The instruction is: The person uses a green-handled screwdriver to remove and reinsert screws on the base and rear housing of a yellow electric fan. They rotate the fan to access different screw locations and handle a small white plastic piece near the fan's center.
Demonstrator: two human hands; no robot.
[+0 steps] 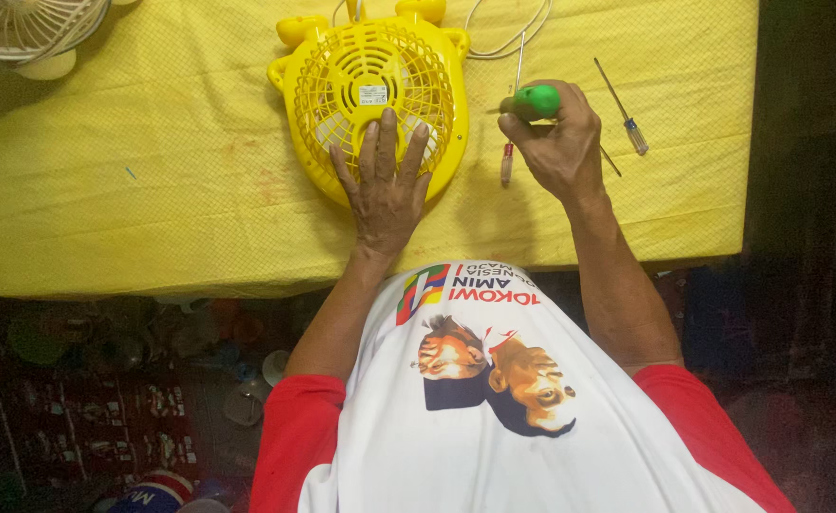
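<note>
Two fans are counted – one yellow fan (370, 100), one pale fan (28, 28) – and three screwdrivers: green-handled screwdriver (538, 101), red-handled screwdriver (508, 157), clear-handled screwdriver (627, 114).

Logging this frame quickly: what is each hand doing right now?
Left hand: open, fingers spread flat on the yellow fan grille.
Right hand: closed around a green-handled screwdriver.

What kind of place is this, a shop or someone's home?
Probably a small home repair spot rather than a proper workshop. A yellow fan housing lies on a yellow cloth, the right hand grips a green-handled screwdriver, and household clutter covers the floor below.
</note>
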